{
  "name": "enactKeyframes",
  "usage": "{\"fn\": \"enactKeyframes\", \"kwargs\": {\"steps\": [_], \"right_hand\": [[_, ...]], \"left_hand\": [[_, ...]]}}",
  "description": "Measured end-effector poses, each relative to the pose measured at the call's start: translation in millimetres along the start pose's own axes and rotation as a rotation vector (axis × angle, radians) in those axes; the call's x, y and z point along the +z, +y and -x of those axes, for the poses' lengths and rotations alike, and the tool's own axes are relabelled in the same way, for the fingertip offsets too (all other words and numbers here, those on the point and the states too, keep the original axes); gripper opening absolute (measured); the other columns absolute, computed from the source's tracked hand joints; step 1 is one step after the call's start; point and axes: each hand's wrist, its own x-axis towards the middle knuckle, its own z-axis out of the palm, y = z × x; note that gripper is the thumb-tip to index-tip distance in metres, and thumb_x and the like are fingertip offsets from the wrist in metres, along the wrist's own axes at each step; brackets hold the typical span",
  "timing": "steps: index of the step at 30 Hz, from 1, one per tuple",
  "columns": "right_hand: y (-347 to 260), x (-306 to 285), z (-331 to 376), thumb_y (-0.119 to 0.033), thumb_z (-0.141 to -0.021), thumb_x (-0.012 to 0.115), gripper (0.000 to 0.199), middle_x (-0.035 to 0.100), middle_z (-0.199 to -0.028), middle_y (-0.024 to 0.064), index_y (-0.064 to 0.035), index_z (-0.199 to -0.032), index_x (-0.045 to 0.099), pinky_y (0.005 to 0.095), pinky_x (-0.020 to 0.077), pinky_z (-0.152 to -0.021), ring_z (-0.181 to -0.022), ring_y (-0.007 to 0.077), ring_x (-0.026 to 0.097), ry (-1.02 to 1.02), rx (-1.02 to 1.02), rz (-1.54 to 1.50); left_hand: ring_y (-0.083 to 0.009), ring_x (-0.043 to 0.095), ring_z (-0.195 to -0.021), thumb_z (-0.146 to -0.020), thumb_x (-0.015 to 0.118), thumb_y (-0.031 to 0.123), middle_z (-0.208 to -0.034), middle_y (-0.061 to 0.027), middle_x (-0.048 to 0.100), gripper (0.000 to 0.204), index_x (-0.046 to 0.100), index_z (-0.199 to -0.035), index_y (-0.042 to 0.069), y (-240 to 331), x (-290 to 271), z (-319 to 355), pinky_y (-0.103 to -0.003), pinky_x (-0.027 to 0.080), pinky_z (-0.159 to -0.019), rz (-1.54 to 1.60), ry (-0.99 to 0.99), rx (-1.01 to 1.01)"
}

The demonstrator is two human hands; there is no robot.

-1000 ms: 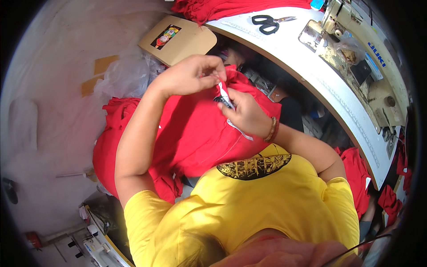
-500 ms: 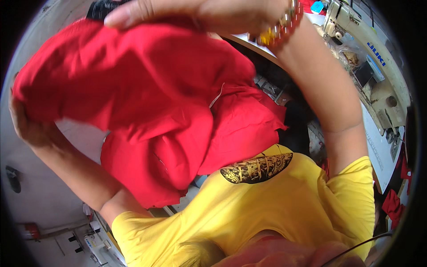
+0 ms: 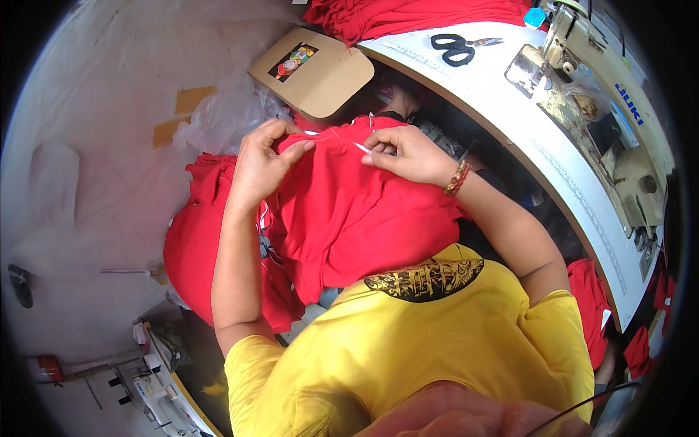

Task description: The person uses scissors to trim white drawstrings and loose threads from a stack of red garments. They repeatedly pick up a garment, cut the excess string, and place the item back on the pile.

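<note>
A red garment (image 3: 349, 211) lies spread over my lap. My left hand (image 3: 263, 162) pinches its upper edge at the left, fingers closed on the cloth. My right hand (image 3: 408, 153), with a beaded bracelet on the wrist, pinches the same edge at the right, next to a small white label (image 3: 362, 148). Both hands hold the cloth taut between them. More red cloth (image 3: 200, 240) hangs in a heap below my left forearm.
A white sewing table (image 3: 510, 109) curves along the right, bearing black scissors (image 3: 455, 48) and a sewing machine (image 3: 604, 109). Folded red garments (image 3: 415, 14) are stacked at its far end. A tan cardboard piece (image 3: 313, 69) and clear plastic (image 3: 218, 120) lie beyond my hands.
The garment, lifted high in front of the camera half a second ago, has come back down onto my lap. Both hands now grip its upper edge.
</note>
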Motion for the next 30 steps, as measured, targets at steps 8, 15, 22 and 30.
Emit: {"fn": "enactKeyframes", "kwargs": {"steps": [8, 15, 22, 30], "right_hand": [[27.8, 26.4, 1.4, -0.01, -0.086, 0.059, 0.014, 0.065, -0.081, 0.0076, 0.0006, -0.094, 0.064, 0.0242, 0.0461, -0.066, -0.072, 0.0106, 0.059, 0.398, -0.132, -0.07], [60.9, 35.9, 25.4, -0.013, -0.089, 0.059, 0.017, 0.062, -0.079, -0.0013, -0.0009, -0.099, 0.064, 0.0203, 0.0432, -0.063, -0.071, 0.0031, 0.053, 0.418, 0.004, -0.253], [50.9, 31.1, 25.6, -0.01, -0.087, 0.057, 0.016, 0.063, -0.085, 0.003, -0.0025, -0.1, 0.062, 0.0227, 0.0442, -0.062, -0.072, 0.0085, 0.057, 0.397, 0.021, -0.161], [21.7, 11.4, 22.5, -0.014, -0.083, 0.061, 0.022, 0.063, -0.091, 0.0097, -0.0039, -0.103, 0.063, 0.0346, 0.0487, -0.066, -0.077, 0.0275, 0.061, 0.252, -0.503, 0.603]], "left_hand": [[-0.0268, 0.061, -0.084, -0.073, 0.071, 0.009, -0.087, -0.0074, 0.064, 0.016, 0.065, -0.086, 0.002, 29.6, 56.5, 58.9, -0.037, 0.046, -0.076, -0.191, -0.189, 0.301], [-0.023, 0.056, -0.092, -0.07, 0.075, 0.018, -0.092, -0.006, 0.063, 0.025, 0.066, -0.09, 0.007, 8.7, 102.2, 66.1, -0.036, 0.038, -0.082, -0.059, 0.128, -0.024], [-0.0201, 0.057, -0.086, -0.073, 0.073, 0.018, -0.087, -0.0016, 0.063, 0.012, 0.066, -0.081, 0.012, 7.8, 113.2, 51.7, -0.036, 0.033, -0.078, -0.131, 0.129, 0.049], [-0.0259, 0.059, -0.072, -0.08, 0.065, 0.009, -0.077, -0.009, 0.063, 0.009, 0.065, -0.088, 0.005, 21.0, 71.9, 17.6, -0.033, 0.042, -0.071, -0.146, -0.055, 0.17]]}}
